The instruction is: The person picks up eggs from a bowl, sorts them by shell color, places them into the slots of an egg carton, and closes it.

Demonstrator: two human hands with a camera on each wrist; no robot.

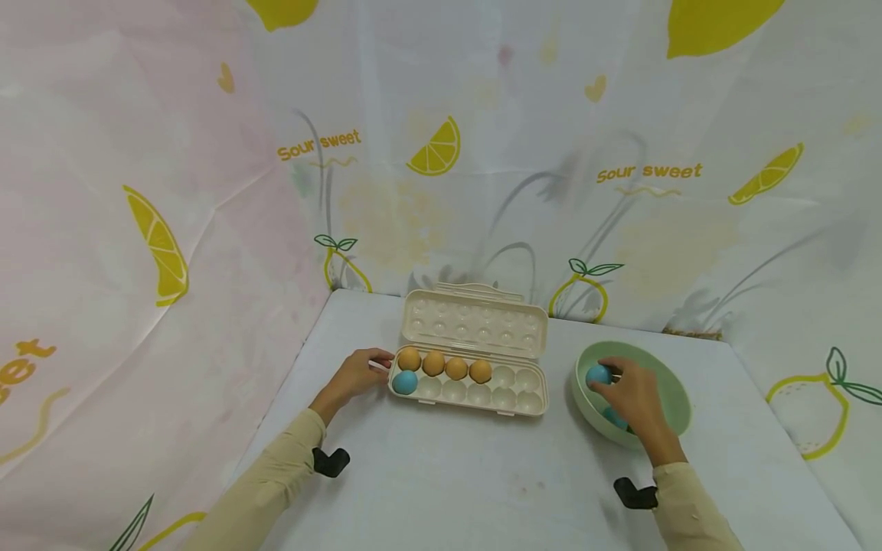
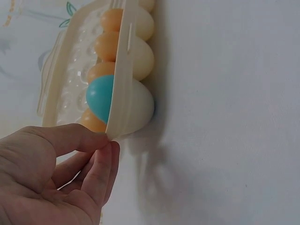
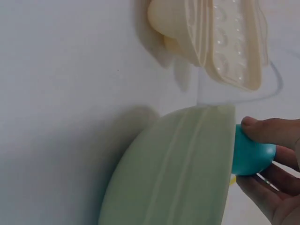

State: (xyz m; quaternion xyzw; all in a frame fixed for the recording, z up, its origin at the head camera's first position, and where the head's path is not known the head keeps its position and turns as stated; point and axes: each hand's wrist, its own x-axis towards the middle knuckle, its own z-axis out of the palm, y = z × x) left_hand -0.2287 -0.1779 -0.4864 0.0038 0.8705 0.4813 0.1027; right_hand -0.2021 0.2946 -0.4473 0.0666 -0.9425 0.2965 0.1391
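Note:
On the white table an egg carton (image 1: 455, 392) lies with its lid (image 1: 475, 321) tipped back. Several orange eggs (image 1: 456, 368) fill the left part of its back row, and one blue egg (image 1: 405, 382) sits at the left end of the front row. My left hand (image 1: 357, 379) pinches the carton's left rim between thumb and fingertips. Over the light green bowl (image 1: 674, 394), my right hand (image 1: 635, 394) grips another blue egg (image 3: 253, 152) just above the rim. Below that hand, a further blue egg (image 1: 613, 417) shows inside the bowl, partly hidden.
The bowl stands to the right of the carton, with a stretch of table (image 1: 482, 474) between and in front of them. A printed cloth (image 1: 496, 207) with lemon pictures hangs behind the table. Black wrist mounts (image 1: 331, 462) sit on both forearms.

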